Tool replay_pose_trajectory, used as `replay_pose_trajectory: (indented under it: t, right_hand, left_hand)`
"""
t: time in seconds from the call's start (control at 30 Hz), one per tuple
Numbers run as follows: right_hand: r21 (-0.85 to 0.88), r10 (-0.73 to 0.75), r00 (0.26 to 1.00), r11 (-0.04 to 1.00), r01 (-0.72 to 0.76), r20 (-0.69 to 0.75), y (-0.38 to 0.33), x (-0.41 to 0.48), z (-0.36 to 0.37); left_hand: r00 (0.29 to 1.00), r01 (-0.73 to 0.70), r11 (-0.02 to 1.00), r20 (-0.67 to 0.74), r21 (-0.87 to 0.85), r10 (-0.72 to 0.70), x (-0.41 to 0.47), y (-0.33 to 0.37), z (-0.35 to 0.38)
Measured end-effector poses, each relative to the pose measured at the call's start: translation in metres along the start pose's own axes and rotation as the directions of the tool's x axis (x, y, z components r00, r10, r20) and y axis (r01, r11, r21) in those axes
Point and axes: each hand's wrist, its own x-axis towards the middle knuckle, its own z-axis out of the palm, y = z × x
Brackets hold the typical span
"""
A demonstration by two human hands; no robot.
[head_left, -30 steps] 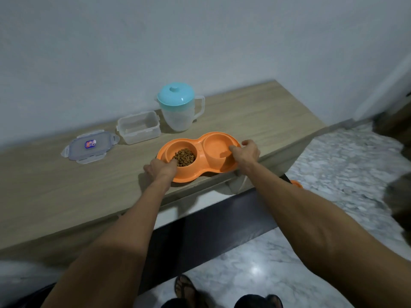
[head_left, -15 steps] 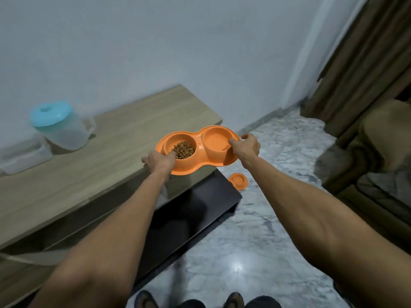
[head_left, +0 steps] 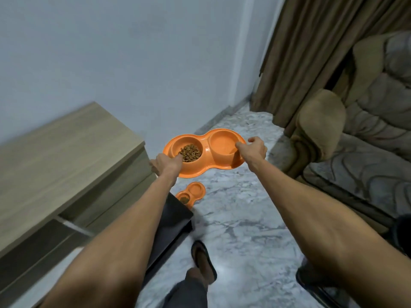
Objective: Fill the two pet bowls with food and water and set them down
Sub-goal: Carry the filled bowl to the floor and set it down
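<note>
Item: double bowl (head_left: 204,155), kibble (head_left: 190,152) in its left well. Off the bench (head_left: 55,156) since a second ago; now carried above the floor (head_left: 244,207). Your left grip (head_left: 165,166) and right grip (head_left: 253,150) each clasp its rim. Remaining: set down.

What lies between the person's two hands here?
In the head view, the orange double bowl spans the gap from left hand to right hand, each gripping one end; kibble lies in its left well.

Both hands (head_left: 169,164) grip the orange double bowl (head_left: 205,156) — held above the floor (head_left: 244,218).
</note>
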Motion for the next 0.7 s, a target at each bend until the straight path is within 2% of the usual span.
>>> replay_pose_trajectory:
  t: [0.4, 0.7]
  right_hand:
    - [-0.052, 0.029, 0.999, 0.998, -0.031, -0.031, -0.022, 0.221, 0.026]
    - [-0.153, 0.019, 0.991, 0.988, 0.001, 0.134, 0.009, 0.363, 0.096]
  left_hand:
    - [0.998, 0.069, 0.996, 0.003, 0.057, -0.069, 0.122, 0.086, 0.175]
    - [0.975, 0.218, 0.971, -0.061, 0.101, -0.213, 0.209, 0.075, 0.281]
